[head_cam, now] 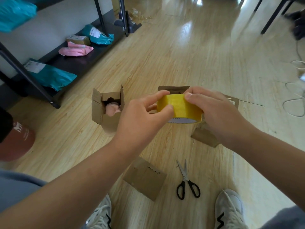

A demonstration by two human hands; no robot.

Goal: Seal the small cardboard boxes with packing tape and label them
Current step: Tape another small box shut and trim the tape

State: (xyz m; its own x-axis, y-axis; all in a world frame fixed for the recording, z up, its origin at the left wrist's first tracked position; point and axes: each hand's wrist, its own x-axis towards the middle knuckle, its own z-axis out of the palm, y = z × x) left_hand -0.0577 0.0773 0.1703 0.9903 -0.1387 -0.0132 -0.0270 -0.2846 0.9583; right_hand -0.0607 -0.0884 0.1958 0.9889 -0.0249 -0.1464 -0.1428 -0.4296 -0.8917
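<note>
Tape roll point(181, 107), core face tilted toward wearer, gripped by left hand point(143, 116), right hand point(216, 111)

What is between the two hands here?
A yellow packing tape roll, held from both sides by the left hand and right hand, in the head view.

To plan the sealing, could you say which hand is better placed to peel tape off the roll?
Left hand, likely: its fingers pinch the roll's outer face, while the right hand grips it.
</note>
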